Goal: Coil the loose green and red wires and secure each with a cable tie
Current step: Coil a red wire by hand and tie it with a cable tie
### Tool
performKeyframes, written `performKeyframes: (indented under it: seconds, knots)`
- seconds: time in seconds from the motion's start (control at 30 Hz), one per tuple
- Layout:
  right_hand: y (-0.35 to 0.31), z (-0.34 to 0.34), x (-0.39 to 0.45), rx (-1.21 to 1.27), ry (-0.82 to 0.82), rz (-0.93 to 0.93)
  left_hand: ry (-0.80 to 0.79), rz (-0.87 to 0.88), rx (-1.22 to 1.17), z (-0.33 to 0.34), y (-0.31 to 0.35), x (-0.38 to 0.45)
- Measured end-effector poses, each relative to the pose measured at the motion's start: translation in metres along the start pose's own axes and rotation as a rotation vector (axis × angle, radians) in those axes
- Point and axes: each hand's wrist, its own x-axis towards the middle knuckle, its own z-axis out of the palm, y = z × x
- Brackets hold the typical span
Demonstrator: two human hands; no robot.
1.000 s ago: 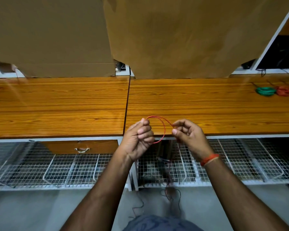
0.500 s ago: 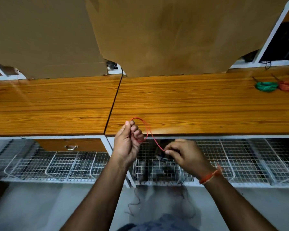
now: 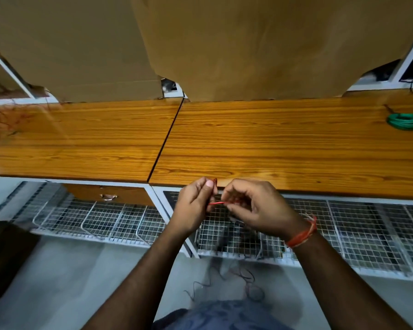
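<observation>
Left hand (image 3: 196,206): at the 6 o'clock side of the scene, just below the front edge of the worktop; fingers curled, thumb up, its grip closed on the thin red wire (image 3: 216,203).
Right hand (image 3: 255,208): just beside the left hand, toward 3 o'clock of it; fingertips bent inward, its grip pinching the same red wire at its other end.
Red wire: a short bright stretch shows between the two hands, running roughly level; a small red bit also peeks above the left thumb. The rest is hidden in the fingers, so how many turns it has cannot be told.
Coiled green wire (image 3: 406,120): a flat round bundle lying on the worktop at 2 o'clock, well apart from the hands, near the right edge of the view.
Worktop (image 3: 272,144): glossy orange-brown wood-grain surface made of two slabs that meet at a dark seam running from 12 toward 7 o'clock.
Brown cardboard sheets (image 3: 248,44): standing behind the worktop at 12 o'clock, filling the top of the view.
White wire-mesh shelf (image 3: 358,229): under the worktop, from 9 to 4 o'clock, behind the hands.
Orange thread wristband (image 3: 303,234): around the right wrist.
Loose thin dark wires (image 3: 224,279): trailing over the grey floor at 6 o'clock, blurred.
Small wooden drawer with metal handle (image 3: 109,196): under the left slab, at 8 o'clock.
</observation>
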Motion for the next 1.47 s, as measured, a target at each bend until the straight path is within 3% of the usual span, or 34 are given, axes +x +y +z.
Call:
performKeyframes:
  seconds: [0.07,0.17,0.3,0.43,0.57,0.7,0.83,0.93,1.07,1.13,1.23,1.3,1.4,1.43,1.47]
  knots:
    - [0.009,-0.003,0.000,-0.058,0.138,-0.023,-0.024,-0.037,-0.078,-0.002,0.002,-0.002]
    - [0.016,0.000,0.002,0.043,0.326,-0.038,-0.104,-0.075,-0.176,-0.005,0.002,-0.005]
    - [0.025,0.015,0.008,0.165,0.417,0.013,-0.193,-0.118,-0.310,-0.005,0.001,-0.003]
    - [0.036,0.029,0.016,0.236,0.298,0.129,-0.186,-0.126,-0.453,-0.011,0.003,0.002]
    - [0.034,0.040,0.027,0.136,0.177,0.067,-0.264,-0.144,-0.426,-0.030,0.005,0.005]
    - [0.025,0.044,0.044,-0.007,0.034,0.010,-0.358,-0.269,-0.454,-0.057,0.007,0.010]
    - [0.015,0.051,0.058,-0.010,0.025,-0.022,-0.442,-0.375,-0.653,-0.073,0.001,0.016]
    - [0.011,0.061,0.061,0.124,0.056,0.011,-0.443,-0.394,-0.807,-0.081,-0.003,0.017]
    - [0.031,0.082,0.052,0.412,-0.018,0.231,-0.400,-0.388,-1.029,-0.098,-0.011,0.017]
    - [0.054,0.096,0.043,0.268,-0.079,0.301,-0.348,-0.391,-1.101,-0.108,-0.017,0.018]
    - [0.077,0.118,0.035,-0.036,-0.164,0.386,-0.342,-0.401,-0.978,-0.117,-0.027,0.017]
    - [0.067,0.124,0.041,-0.054,0.053,0.409,-0.342,-0.401,-0.847,-0.118,-0.034,0.012]
    - [0.042,0.123,0.054,-0.089,0.645,0.264,-0.272,-0.358,-0.733,-0.120,-0.041,0.006]
    - [0.041,0.124,0.055,-0.127,0.705,0.225,-0.247,-0.329,-0.708,-0.120,-0.041,0.005]
    - [0.042,0.125,0.056,-0.166,0.640,0.241,-0.225,-0.308,-0.689,-0.121,-0.041,0.004]
